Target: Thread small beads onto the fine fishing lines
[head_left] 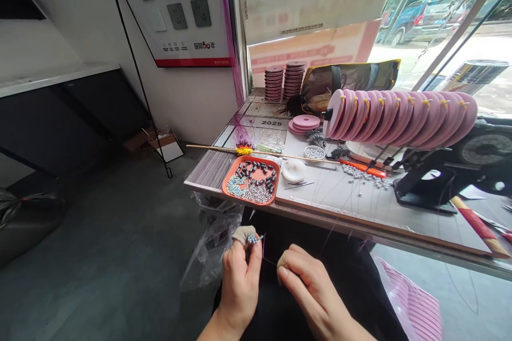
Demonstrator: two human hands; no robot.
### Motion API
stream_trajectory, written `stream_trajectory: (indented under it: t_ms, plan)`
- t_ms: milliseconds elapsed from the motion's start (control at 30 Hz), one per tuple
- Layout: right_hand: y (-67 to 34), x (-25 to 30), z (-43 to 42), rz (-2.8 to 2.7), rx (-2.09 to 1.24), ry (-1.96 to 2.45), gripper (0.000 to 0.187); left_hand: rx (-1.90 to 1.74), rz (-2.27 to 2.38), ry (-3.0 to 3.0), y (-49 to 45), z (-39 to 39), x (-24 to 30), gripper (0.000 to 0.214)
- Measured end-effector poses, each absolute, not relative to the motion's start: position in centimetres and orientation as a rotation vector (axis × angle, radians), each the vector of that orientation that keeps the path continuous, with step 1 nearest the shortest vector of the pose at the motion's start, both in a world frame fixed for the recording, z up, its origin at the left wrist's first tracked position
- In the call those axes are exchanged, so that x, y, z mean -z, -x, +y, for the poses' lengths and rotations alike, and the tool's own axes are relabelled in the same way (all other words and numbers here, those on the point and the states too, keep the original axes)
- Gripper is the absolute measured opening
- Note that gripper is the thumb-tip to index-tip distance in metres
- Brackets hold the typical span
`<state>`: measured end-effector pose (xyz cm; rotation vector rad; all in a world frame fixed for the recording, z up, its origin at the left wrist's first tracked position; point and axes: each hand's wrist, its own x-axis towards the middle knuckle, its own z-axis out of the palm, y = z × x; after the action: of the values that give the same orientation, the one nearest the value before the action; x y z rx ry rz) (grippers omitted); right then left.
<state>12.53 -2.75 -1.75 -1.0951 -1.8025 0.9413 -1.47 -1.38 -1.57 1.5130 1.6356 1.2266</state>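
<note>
My left hand (242,274) is closed, pinching a small cluster of pale blue pieces (253,238) between thumb and forefinger. A light cloth cover (242,234) wraps that forefinger. From the cluster a thin thread (264,248) runs down and across to my right hand (310,282), whose thumb and forefinger are pressed together on it. One of my right fingertips also wears a light cover. Both hands are just below the table's front edge. Above them, an orange tray (224,184) holds black pieces, pale blue tubes and silvery bits.
A thin stick (208,147) lies across the table (332,200). A white disc (294,170) and a bowl of small beads (314,153) are beside it. Pink spools (400,117) fill a rack on a black stand at right. Purple threads (234,42) hang at the wall.
</note>
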Motion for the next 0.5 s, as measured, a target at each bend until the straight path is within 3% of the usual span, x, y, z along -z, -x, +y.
stream_trajectory:
  t_ms: [500]
  plan:
    - [-12.55,1.61,-2.73,-1.765,-0.922,1.118,0.035,-1.284,1.58,-1.548,1.64,-1.51,1.64,0.005]
